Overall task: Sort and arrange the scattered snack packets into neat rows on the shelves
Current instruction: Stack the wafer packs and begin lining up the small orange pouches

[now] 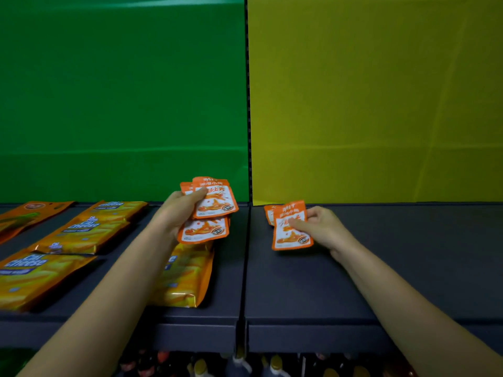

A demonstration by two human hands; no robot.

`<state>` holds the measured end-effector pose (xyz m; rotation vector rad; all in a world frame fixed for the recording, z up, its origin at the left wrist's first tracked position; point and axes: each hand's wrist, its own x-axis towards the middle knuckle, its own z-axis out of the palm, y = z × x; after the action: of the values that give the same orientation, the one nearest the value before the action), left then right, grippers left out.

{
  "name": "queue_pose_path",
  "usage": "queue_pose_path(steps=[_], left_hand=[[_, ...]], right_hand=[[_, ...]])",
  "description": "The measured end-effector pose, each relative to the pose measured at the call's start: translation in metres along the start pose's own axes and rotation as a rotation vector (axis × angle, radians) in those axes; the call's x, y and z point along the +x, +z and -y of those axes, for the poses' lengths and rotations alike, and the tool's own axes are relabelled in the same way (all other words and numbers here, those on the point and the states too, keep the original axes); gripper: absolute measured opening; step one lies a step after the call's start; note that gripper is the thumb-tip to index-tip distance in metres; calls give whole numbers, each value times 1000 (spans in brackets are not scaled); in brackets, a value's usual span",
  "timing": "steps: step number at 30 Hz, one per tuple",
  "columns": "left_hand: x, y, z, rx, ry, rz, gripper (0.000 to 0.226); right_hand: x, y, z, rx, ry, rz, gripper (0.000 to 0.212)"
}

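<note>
My left hand [178, 213] grips a fanned stack of small orange-and-white snack packets [211, 210] above the left shelf section, thumb on the top one. My right hand [319, 227] pinches one more small orange packet [290, 231] lying on the dark right shelf section [381, 268]. Another orange packet [269, 213] lies partly under it, behind and to the left. Several large yellow cheese snack bags [84, 235] lie flat in a row on the left shelf section [226, 281]. One yellow bag [187, 276] lies under my left forearm.
A green back panel [122, 91] stands behind the left section, a yellow one [381, 91] behind the right. A black divider [248, 104] separates them. An orange bag [24, 216] lies at the far left. Bottles [275, 365] stand on the shelf below.
</note>
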<state>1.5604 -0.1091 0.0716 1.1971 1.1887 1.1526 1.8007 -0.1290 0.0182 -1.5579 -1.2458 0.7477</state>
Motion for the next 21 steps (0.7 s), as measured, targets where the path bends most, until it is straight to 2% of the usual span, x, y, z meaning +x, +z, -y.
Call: queue_pose_path(steps=[3,10,21], left_hand=[[-2,0,2,-7,-11,11,23],[-11,4,5,27,-11,31,23],[-17,9,9,34,-12,47,21]], right_hand=[[-1,9,-5,-140,15,23,24],[-2,13,-7,-556,-31,-39,31],[0,13,-12,-708,-74,-103,46]])
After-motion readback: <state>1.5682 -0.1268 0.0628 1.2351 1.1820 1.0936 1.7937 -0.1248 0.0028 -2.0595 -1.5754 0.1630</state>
